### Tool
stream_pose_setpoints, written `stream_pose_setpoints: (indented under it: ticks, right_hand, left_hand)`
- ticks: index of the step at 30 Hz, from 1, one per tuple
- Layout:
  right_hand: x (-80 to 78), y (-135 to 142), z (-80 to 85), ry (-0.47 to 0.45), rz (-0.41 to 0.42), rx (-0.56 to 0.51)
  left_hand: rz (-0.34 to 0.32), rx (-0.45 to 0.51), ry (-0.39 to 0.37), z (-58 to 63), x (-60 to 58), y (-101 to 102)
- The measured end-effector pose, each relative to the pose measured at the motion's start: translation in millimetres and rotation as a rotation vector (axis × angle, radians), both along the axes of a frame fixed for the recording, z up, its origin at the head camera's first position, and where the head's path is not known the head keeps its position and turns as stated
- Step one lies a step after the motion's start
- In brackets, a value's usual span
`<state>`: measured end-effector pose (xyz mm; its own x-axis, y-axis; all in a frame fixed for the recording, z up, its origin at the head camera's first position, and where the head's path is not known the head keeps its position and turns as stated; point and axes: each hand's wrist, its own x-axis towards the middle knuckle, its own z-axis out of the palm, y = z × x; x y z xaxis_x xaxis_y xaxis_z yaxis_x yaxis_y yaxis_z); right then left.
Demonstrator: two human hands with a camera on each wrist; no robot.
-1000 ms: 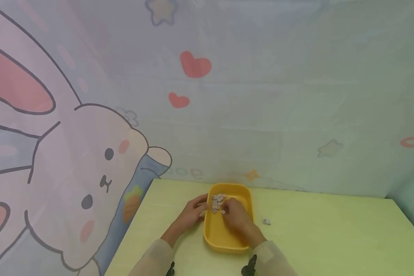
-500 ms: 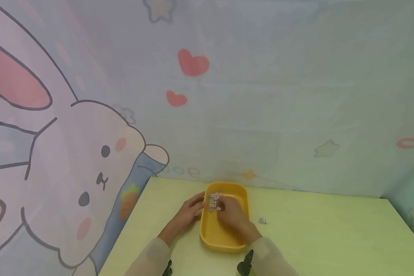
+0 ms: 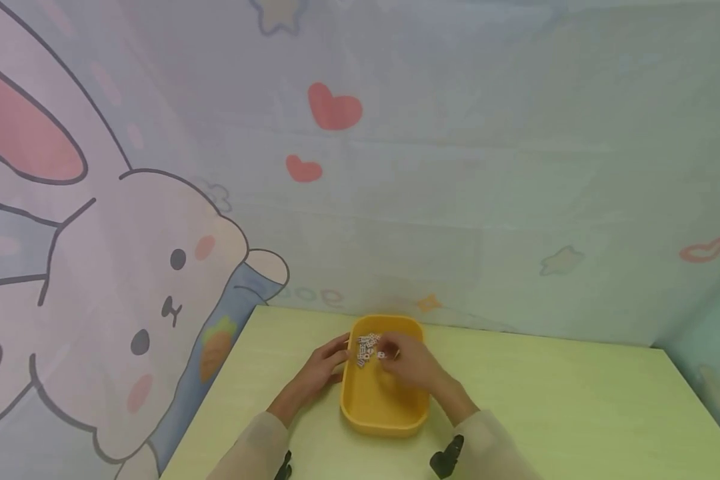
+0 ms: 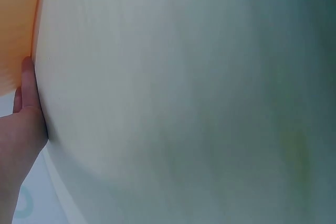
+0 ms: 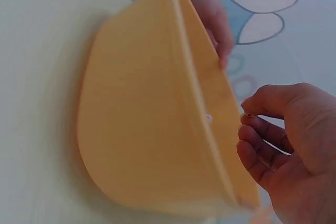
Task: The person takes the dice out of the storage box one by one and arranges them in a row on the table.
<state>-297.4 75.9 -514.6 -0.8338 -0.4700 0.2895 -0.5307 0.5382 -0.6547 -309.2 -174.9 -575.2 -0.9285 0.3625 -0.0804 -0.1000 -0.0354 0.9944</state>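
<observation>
Pastel backdrop (image 3: 456, 187), with a rabbit (image 3: 120, 287) on its left side, hangs behind a pale green table (image 3: 564, 407). Near the table's back edge, left of the middle, stands a yellow tray (image 3: 384, 429). Along the tray's left edge rests the left hand (image 3: 321, 367), fingers extended and touching the wall. Across the right edge reaches the right hand (image 3: 417, 361), thumb and forefinger pinching. White dice (image 3: 365, 347) lie bunched in the tray's back left corner; one die (image 3: 381, 355) sits in the pinch.
</observation>
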Motion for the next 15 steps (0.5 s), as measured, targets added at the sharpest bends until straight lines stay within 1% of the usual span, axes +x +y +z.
stream_pose_setpoints:
  ticks: [3, 6, 11, 15]
  right_hand:
    - [2.4, 23.4, 10.2, 0.021, -0.015, -0.016]
    - [1.3, 52.4, 12.5, 0.041, -0.049, -0.016]
    - [-1.7, 101.0, 3.7, 0.031, -0.150, 0.009]
    - [-1.2, 130.9, -6.9, 0.023, -0.189, 0.045]
  left_hand:
    - [-0.001, -0.007, -0.012, -1.3, -1.3, 0.6]
    - [0.004, 0.003, -0.026, -2.3, -2.8, 0.5]
    - [0.009, 0.020, -0.036, -3.3, -5.8, -0.6]
    - [0.010, 0.015, -0.035, -3.8, -8.8, -1.0]
